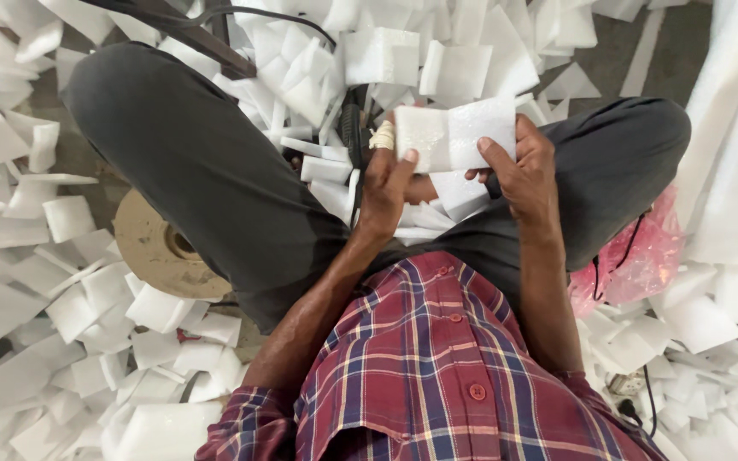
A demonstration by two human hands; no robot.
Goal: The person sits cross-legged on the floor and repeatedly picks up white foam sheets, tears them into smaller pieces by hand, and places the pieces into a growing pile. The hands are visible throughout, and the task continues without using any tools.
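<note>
Folding white rectangular foam sheet [454, 135] over lap.
Left hand [386, 183] at seven o'clock, right hand [523, 171] at five, both pinching it; long axis nine-to-three.

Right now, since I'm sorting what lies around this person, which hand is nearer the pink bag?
Right. The right hand holds the foam piece on the side toward the pink bag; the left hand grips the piece's far edge, farther off.

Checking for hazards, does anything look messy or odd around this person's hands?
Yes. White foam pieces lie strewn all over the floor. The left hand has a taped finger. Both hands, the right too, hold a foam sheet.
</note>
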